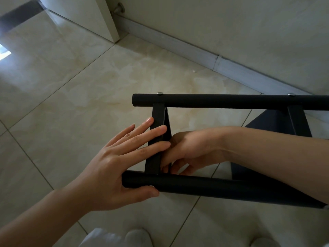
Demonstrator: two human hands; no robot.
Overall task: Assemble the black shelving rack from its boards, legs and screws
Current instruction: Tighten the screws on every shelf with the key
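Evidently stiff and light, the rack is steadied at its board: left hand pressed flat outside, right hand curled against the inner face.

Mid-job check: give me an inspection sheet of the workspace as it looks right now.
Surface: glossy beige tiled floor.
Job's things: black rack lying on its side; far leg carries two screw heads; near leg; end board joins them; second board further right.
Clutter: nothing seen.
Hands: left hand lies with straight fingers on the end board, thumb under the near leg; right hand reaches behind that board, fingers partly hidden.
Cables: nothing seen.
Surroundings: wall, baseboard, door with doorstop.
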